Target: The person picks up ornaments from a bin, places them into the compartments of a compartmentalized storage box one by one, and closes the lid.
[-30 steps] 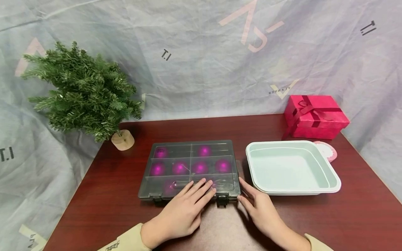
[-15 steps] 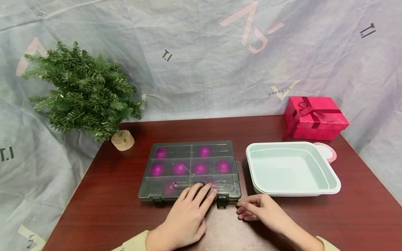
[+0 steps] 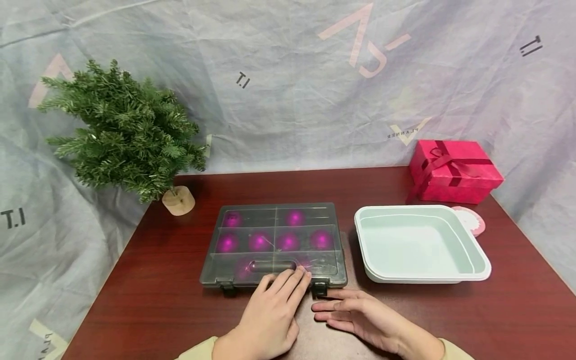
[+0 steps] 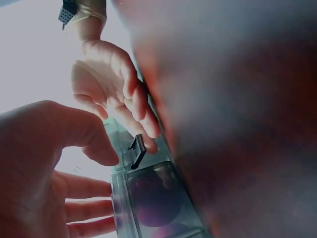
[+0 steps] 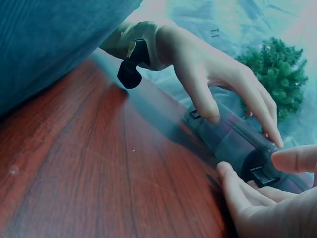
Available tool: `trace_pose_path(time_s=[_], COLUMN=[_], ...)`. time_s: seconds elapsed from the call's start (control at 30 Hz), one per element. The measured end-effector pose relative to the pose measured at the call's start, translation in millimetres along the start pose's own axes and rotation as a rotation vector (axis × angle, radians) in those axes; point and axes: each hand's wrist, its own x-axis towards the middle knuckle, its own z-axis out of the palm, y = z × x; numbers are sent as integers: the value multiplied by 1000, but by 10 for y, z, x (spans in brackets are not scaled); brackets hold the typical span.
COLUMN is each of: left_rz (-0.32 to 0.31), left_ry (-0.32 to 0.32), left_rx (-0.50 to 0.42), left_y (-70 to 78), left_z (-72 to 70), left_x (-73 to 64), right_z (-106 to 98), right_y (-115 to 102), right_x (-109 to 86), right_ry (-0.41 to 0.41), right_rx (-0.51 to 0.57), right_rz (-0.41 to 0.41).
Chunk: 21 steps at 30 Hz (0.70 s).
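Note:
A clear grey plastic organizer box [image 3: 274, 227] lies on the table with its lid down. Through the lid several purple balls [image 3: 288, 242] show in its compartments. My left hand [image 3: 270, 316] rests on the lid's front edge beside the handle slot, fingers stretched over it. My right hand [image 3: 366, 320] is at the front right, its fingers extended beside the right black latch [image 3: 320, 289]. In the left wrist view this latch [image 4: 138, 151] sticks out from the box, right by the right fingertips. Whether the right hand touches it I cannot tell. Neither hand grips anything.
To the right stands a pale green tray [image 3: 423, 275], with a pink and white disc [image 3: 472, 220] partly behind it. A red gift box [image 3: 463, 187] sits at the back right. A small artificial tree [image 3: 130, 135] on a wooden base [image 3: 178, 201] leans at the back left.
My right hand has left the box's right side and moved left and nearer to the front latch. The left hand has slid slightly back toward the lid's front edge.

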Motion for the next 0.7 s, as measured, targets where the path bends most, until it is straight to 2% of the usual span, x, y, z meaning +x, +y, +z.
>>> trace_pose_path(time_s=[0.17, 0.37, 0.43, 0.53, 0.7], left_rz=[-17, -21, -23, -25, -19], left_ry=[-13, -32, -34, -34, -15], left_rx=[-4, 15, 19, 23, 25], left_y=[18, 29, 31, 33, 38], left_z=[-12, -25, -29, -32, -29], left_x=[-23, -22, -21, -24, -35], right_z=[13, 73, 103, 160, 287], right_y=[-13, -77, -92, -136, -253], right_x=[-1, -33, -43, -48, -31], right_ry=[-12, -49, -52, -43, 88], right_rx=[-46, -246, -360, -585, -1006], right_rz=[-3, -58, -124, -265, -567])
